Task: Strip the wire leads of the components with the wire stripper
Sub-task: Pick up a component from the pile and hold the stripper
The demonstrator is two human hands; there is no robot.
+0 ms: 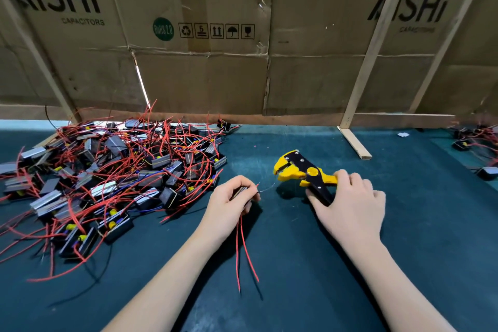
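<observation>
Up back, spanning the whole width: a cardboard wall of flattened boxes printed with "AiSHi CAPACITORS", braced by pale wooden slats. Below it, a dark teal mat across the bench.

Far left on the mat, a big heap of components: small dark blocks with silvery faces, yellow bits here and there, red leads sprawling in every direction, a few blue and black strands mixed in. Far right edge, a smaller scatter of the same parts, well apart from the heap.

Centre right, the right hand wrapped around the handles of the wire stripper, fingers over the top, thumb underneath. Yellow and black tool, head pointing left, jaws parted, nothing between them.

Centre, just beside the heap, the left hand curled around one component, mostly hidden in the fingers. Two red leads trailing down from the hand across the mat toward the viewer. One thin lead pinched at the fingertips and poking right, its tip near the stripper's head but short of it, a gap between.
</observation>
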